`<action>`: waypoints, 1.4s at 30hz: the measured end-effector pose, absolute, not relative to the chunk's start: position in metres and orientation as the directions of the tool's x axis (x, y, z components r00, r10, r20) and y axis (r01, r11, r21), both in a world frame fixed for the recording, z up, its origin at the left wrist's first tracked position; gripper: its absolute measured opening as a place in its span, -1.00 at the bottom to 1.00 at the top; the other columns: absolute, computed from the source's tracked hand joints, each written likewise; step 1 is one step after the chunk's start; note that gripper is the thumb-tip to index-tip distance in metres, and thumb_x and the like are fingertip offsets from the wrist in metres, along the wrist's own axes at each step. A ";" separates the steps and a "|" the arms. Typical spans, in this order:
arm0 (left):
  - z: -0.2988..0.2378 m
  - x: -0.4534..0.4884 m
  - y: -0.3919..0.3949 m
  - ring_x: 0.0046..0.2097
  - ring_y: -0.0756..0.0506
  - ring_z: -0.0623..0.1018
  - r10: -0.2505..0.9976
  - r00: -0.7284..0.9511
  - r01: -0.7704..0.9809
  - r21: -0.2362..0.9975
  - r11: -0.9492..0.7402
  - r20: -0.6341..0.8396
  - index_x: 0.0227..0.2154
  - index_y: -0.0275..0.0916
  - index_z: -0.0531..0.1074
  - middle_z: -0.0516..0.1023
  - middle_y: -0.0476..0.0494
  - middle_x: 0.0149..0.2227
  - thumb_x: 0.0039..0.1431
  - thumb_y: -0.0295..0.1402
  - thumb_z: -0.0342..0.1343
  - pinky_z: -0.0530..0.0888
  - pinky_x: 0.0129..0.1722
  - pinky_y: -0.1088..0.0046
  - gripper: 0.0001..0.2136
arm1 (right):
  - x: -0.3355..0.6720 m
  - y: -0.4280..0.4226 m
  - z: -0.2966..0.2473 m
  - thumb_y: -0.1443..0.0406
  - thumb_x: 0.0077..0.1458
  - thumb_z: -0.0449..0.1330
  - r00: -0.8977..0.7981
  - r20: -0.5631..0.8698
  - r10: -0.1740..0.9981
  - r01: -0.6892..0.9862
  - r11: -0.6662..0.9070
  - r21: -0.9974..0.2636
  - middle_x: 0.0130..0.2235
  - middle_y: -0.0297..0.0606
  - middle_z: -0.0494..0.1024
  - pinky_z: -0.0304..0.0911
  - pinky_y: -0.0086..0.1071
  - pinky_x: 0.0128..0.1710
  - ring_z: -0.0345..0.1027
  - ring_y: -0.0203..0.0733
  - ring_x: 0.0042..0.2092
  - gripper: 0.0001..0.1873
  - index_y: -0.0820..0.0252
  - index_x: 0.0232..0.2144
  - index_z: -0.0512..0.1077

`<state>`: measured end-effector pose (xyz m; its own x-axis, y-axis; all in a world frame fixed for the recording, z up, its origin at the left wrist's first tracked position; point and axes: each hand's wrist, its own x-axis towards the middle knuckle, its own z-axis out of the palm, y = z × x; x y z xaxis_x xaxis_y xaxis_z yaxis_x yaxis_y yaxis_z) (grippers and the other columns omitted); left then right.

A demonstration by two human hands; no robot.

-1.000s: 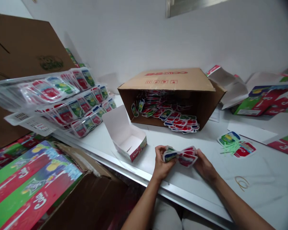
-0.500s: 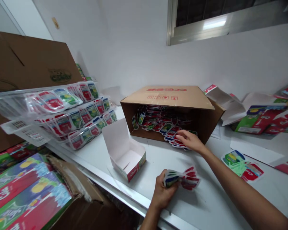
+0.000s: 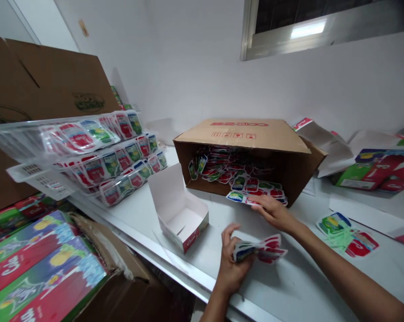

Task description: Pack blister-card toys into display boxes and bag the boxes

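My left hand point(image 3: 231, 264) grips a fanned stack of red, green and blue printed packets point(image 3: 260, 250) just above the white table point(image 3: 289, 286), its fingers partly lifted. My right hand point(image 3: 272, 211) reaches forward and pinches a strip of packets point(image 3: 242, 197) pulled partly out of the mouth of a brown cardboard box point(image 3: 245, 134) lying on its side. More packets fill that box. A small open white carton point(image 3: 180, 214) stands left of my left hand.
Stacked clear trays of packets point(image 3: 97, 156) sit at the left over large brown boxes. Printed red and green cartons point(image 3: 37, 268) lie below the table's edge. Loose packets point(image 3: 346, 232) and flattened cartons point(image 3: 369, 165) lie at the right.
A second ago both hands held the stack. My right hand let go, reached to the box, and now draws a strip of packets back out. The left hand's fingers have opened a little.
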<state>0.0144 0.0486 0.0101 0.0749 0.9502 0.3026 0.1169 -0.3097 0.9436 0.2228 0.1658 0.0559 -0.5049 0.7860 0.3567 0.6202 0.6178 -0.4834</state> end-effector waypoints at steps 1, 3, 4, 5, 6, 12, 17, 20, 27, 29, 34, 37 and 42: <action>0.009 0.014 0.049 0.33 -0.34 0.12 0.939 0.045 0.152 0.926 -0.345 0.342 -0.41 -0.25 0.49 0.16 -0.25 0.28 -0.04 -0.44 0.28 0.16 0.26 0.11 -0.90 | 0.225 0.148 0.059 0.11 0.31 -0.05 -0.506 0.330 0.797 0.564 0.595 -0.572 0.04 -0.16 0.53 0.21 -0.20 0.09 0.36 -0.08 0.06 -0.60 0.10 0.02 0.44; 0.007 0.013 0.049 0.39 -0.34 -0.09 0.932 0.028 0.173 0.917 -0.360 0.361 -0.42 -0.24 0.49 -0.07 -0.16 0.38 -0.01 -0.44 0.25 0.03 0.31 0.03 -0.93 | 0.229 0.116 0.064 0.08 0.31 -0.06 -0.549 0.192 0.814 0.457 0.484 -0.746 -0.05 -0.23 0.57 0.29 -0.29 -0.01 0.42 -0.13 -0.05 -0.60 0.08 -0.01 0.45; 0.006 0.013 0.049 0.39 -0.33 -0.05 0.937 0.041 0.143 0.926 -0.349 0.347 -0.39 -0.23 0.48 -0.02 -0.18 0.37 0.01 -0.44 0.24 0.06 0.30 0.02 -0.92 | 0.231 0.103 0.066 0.06 0.31 -0.07 -0.583 0.113 0.805 0.417 0.416 -0.808 -0.10 -0.25 0.58 0.32 -0.32 -0.06 0.44 -0.15 -0.11 -0.58 0.08 -0.03 0.46; 0.005 0.014 0.048 0.36 -0.32 0.07 0.946 0.056 0.089 0.942 -0.324 0.320 -0.34 -0.22 0.45 0.09 -0.23 0.33 0.03 -0.44 0.23 0.14 0.27 0.03 -0.89 | 0.233 0.093 0.068 0.04 0.31 -0.08 -0.618 0.048 0.785 0.388 0.357 -0.850 -0.13 -0.27 0.59 0.33 -0.33 -0.11 0.45 -0.16 -0.15 -0.56 0.09 -0.05 0.47; 0.004 0.015 0.048 0.29 -0.28 0.24 0.957 0.064 0.025 0.958 -0.287 0.285 -0.27 -0.20 0.42 0.25 -0.26 0.25 0.04 -0.44 0.23 0.25 0.21 0.07 -0.82 | 0.235 0.086 0.070 0.02 0.31 -0.09 -0.647 0.000 0.762 0.371 0.314 -0.874 -0.16 -0.27 0.59 0.34 -0.33 -0.13 0.45 -0.16 -0.18 -0.53 0.11 -0.07 0.49; 0.007 0.021 0.044 -0.22 -0.05 0.57 0.990 0.119 -0.247 0.968 -0.047 0.079 0.25 -0.15 -0.06 0.54 -0.08 -0.17 -0.03 -0.46 0.30 0.50 -0.17 0.43 -0.17 | 0.230 0.140 0.080 0.00 0.33 -0.23 -0.531 0.081 0.843 0.560 0.421 -0.714 -0.13 -0.14 0.59 0.31 -0.24 -0.04 0.45 -0.07 -0.10 -0.39 0.21 -0.11 0.51; 0.008 0.015 0.041 -0.26 -0.08 0.56 0.976 0.180 -0.169 0.981 -0.095 0.125 -0.26 -0.29 0.47 0.57 -0.09 -0.31 -0.03 -0.41 0.31 0.47 -0.23 0.47 -0.76 | 0.218 0.225 0.068 0.12 0.08 0.17 -0.365 0.240 0.899 0.846 0.429 -0.318 0.14 0.12 0.40 0.14 0.00 0.11 0.24 0.25 0.15 -0.40 0.33 0.12 0.37; 0.008 0.011 0.034 -0.24 -0.09 0.55 0.972 0.183 -0.149 0.982 -0.119 0.146 -0.22 -0.26 0.49 0.58 -0.10 -0.28 0.01 -0.42 0.28 0.45 -0.22 0.47 -0.76 | 0.220 0.240 0.056 0.18 0.09 0.14 -0.379 0.227 0.897 0.857 0.433 -0.279 0.04 0.00 0.52 0.15 -0.01 0.08 0.34 0.20 0.07 -0.59 0.16 -0.02 0.50; 0.011 0.007 0.033 -0.02 -0.23 0.52 0.962 0.161 0.030 0.974 -0.226 0.219 -0.22 -0.22 0.51 0.55 -0.21 -0.13 0.04 -0.39 0.26 0.44 0.01 0.25 -0.79 | 0.237 0.185 0.057 0.21 0.22 0.00 -0.466 0.317 0.826 0.803 0.546 -0.239 0.04 -0.09 0.53 0.11 -0.01 0.09 0.33 0.10 0.05 -0.61 0.14 -0.01 0.49; 0.012 0.007 0.035 0.29 -0.34 0.21 0.943 0.093 0.115 0.938 -0.328 0.318 -0.30 -0.21 0.54 0.34 -0.28 0.18 0.04 -0.37 0.27 0.20 0.24 0.05 -0.86 | 0.239 0.155 0.062 0.22 0.25 -0.02 -0.507 0.345 0.790 0.723 0.608 -0.330 -0.03 -0.09 0.57 0.19 -0.08 0.03 0.39 0.03 -0.01 -0.63 0.14 -0.02 0.48; 0.010 0.005 0.038 0.40 -0.31 -0.10 0.936 0.075 0.132 0.927 -0.352 0.344 -0.30 -0.20 0.52 0.02 -0.19 0.37 0.07 -0.36 0.26 -0.01 0.31 -0.02 -0.88 | 0.239 0.093 0.073 0.15 0.30 -0.01 -0.595 0.169 0.786 0.443 0.496 -0.747 -0.18 -0.20 0.61 0.32 -0.33 -0.17 0.46 -0.12 -0.18 -0.65 0.10 -0.13 0.53; 0.008 0.006 0.037 0.21 -0.27 0.36 0.944 0.139 0.034 0.951 -0.308 0.300 -0.28 -0.20 0.49 0.46 -0.25 0.07 0.10 -0.37 0.23 0.26 0.20 0.11 -0.88 | 0.239 0.081 0.074 0.08 0.26 0.04 -0.551 0.077 0.831 0.409 0.349 -0.843 -0.24 -0.22 0.60 0.32 -0.33 -0.17 0.45 -0.10 -0.20 -0.64 0.14 -0.21 0.55; 0.007 0.011 0.034 -0.14 -0.09 0.58 0.982 0.062 -0.161 0.973 -0.166 0.178 0.14 -0.11 0.21 0.55 -0.08 -0.15 0.04 -0.42 0.27 0.48 -0.06 0.34 -0.41 | 0.245 0.080 0.072 0.01 0.27 -0.01 -0.601 -0.025 0.799 0.393 0.269 -0.879 -0.27 -0.24 0.59 0.33 -0.32 -0.19 0.42 -0.10 -0.22 -0.54 0.19 -0.26 0.54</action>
<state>0.0108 0.0337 0.0072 0.0620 0.9820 0.1782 -0.1611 -0.1663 0.9728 0.2450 0.0800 0.0721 -0.6007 0.7991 -0.0245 0.3933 0.2687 -0.8793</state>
